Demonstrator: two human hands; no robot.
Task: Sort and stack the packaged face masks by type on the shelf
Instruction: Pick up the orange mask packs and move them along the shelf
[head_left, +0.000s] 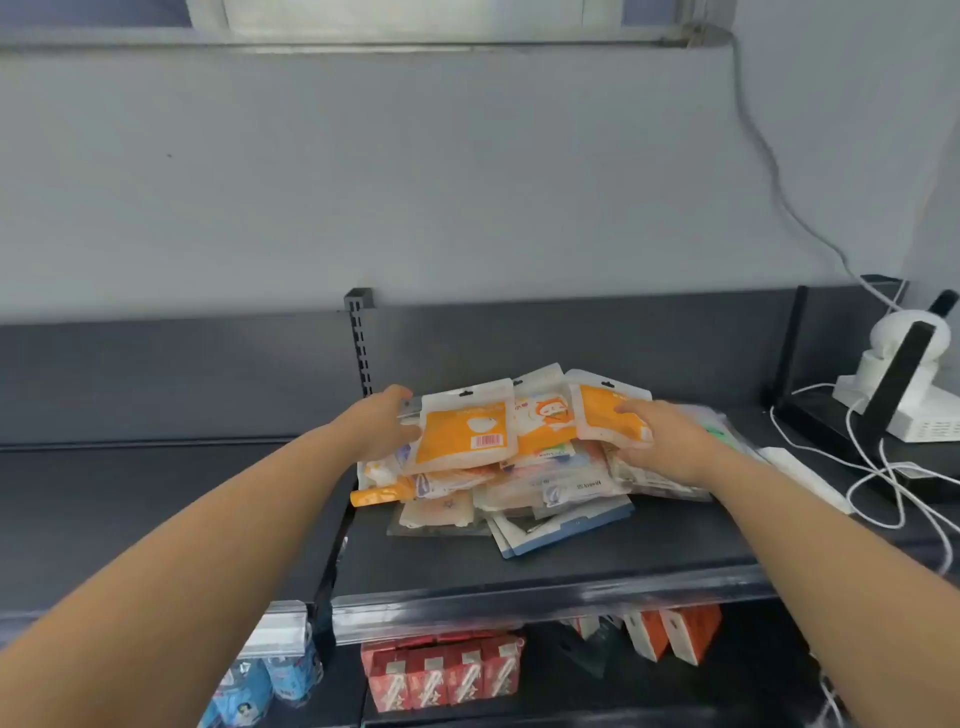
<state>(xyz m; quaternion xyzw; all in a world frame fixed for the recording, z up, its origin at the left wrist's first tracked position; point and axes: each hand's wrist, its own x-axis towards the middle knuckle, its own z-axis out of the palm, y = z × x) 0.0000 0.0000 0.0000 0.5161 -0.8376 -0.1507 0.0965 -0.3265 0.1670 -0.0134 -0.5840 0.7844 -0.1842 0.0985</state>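
A loose heap of packaged face masks (524, 483) lies on the dark grey shelf (519, 564). On top sit orange-and-white packs, with clear and blue-edged packs (566, 530) underneath. My left hand (387, 421) grips the left edge of one orange pack (462, 431) lifted off the heap. My right hand (660, 441) holds a second orange pack (605, 415) by its right side, thumb on top. A third orange pack with a cartoon figure (545, 423) lies between them.
A white camera (893, 358) on a white box (930, 415) stands at the right behind a black divider (898, 379), with white cables (883, 467) trailing over the shelf. Left of the slotted upright (361, 343) is bare shelf. Red cartons (441, 670) fill the shelf below.
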